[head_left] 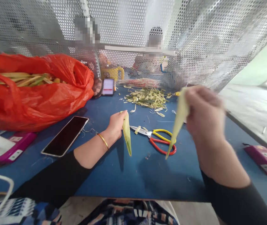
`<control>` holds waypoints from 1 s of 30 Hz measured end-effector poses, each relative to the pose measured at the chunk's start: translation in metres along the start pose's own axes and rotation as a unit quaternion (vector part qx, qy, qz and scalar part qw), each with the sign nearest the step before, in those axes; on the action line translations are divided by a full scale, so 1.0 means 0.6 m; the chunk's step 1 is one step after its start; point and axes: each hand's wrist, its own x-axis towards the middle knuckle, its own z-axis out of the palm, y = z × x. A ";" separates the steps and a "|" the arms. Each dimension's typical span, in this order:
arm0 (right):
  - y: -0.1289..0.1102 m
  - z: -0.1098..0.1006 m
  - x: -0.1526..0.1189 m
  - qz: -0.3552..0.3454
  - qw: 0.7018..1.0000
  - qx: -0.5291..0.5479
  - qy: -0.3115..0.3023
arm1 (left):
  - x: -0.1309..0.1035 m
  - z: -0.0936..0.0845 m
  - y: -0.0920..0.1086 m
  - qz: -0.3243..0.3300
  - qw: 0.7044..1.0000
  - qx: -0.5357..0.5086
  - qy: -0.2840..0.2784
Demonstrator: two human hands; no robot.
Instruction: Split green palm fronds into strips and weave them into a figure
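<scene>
My left hand (118, 124), with a gold bangle at the wrist, pinches the top of a pale green, husk-like strip (127, 137) that hangs down to a point. Raised on the right and blurred, my right hand (205, 109) is closed on another long, pale yellow-green husk-like strip (179, 115), its tapered tip hanging in front of the scissor handles. Between the hands, scissors (150, 134) with one yellow and one red handle lie on the blue table (133, 181), blades toward my left hand. A small piece of strip (137, 130) rests across the blades.
A heap of cut strips (147, 98) lies at the back. On the left are a red plastic bag (53, 103) of stalks, a dark phone (65, 136) and a purple power strip (18, 147). Another power strip (264, 161) sits far right. Perforated metal mesh (124, 25) stands behind, with people beyond.
</scene>
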 end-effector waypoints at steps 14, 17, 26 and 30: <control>0.087 0.094 -0.029 -0.014 0.881 -0.281 -0.381 | 0.004 -0.005 0.022 0.040 0.998 -0.042 -0.005; 0.108 0.100 -0.029 -0.047 0.867 -0.283 -0.406 | 0.002 -0.007 0.030 0.031 0.999 -0.037 -0.012; 0.123 0.110 -0.021 -0.045 0.891 -0.353 -0.283 | 0.018 -0.028 0.070 0.039 0.999 -0.019 -0.021; 0.102 0.074 0.005 0.026 0.881 -0.447 -0.151 | 0.021 -0.031 0.084 0.018 0.999 -0.040 0.009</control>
